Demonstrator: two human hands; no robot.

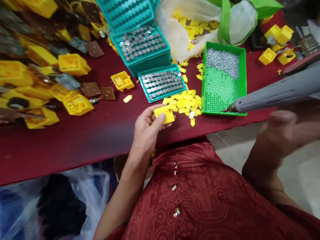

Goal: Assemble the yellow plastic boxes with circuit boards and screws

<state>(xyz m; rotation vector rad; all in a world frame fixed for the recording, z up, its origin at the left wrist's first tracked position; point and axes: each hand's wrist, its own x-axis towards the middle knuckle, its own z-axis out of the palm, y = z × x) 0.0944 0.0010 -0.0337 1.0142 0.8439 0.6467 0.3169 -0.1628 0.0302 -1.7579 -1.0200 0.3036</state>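
My left hand [147, 128] pinches a small yellow plastic case [164, 114] above the table's front edge, thumb on its upper face. At the right, motion smears my right hand [280, 131], so its grip is unclear. It is just below a grey electric screwdriver [272, 89], whose tip reaches over the near edge of a green tray [224, 111]. Small silver screws [222, 61] fill the far part of that tray's perforated plate. Beside my left hand lies a heap of small yellow plastic tabs [183, 101]. Behind them, a teal tray [162, 81] holds rows of round metal coin cells.
Stacked teal trays [150, 60] stand behind, the top one carrying more cells. Many yellow housings [75, 65] with wires and brown boards crowd the left. A clear plastic bag [167, 30] of yellow tabs lies at the back. More yellow housings [267, 56] sit at far right.
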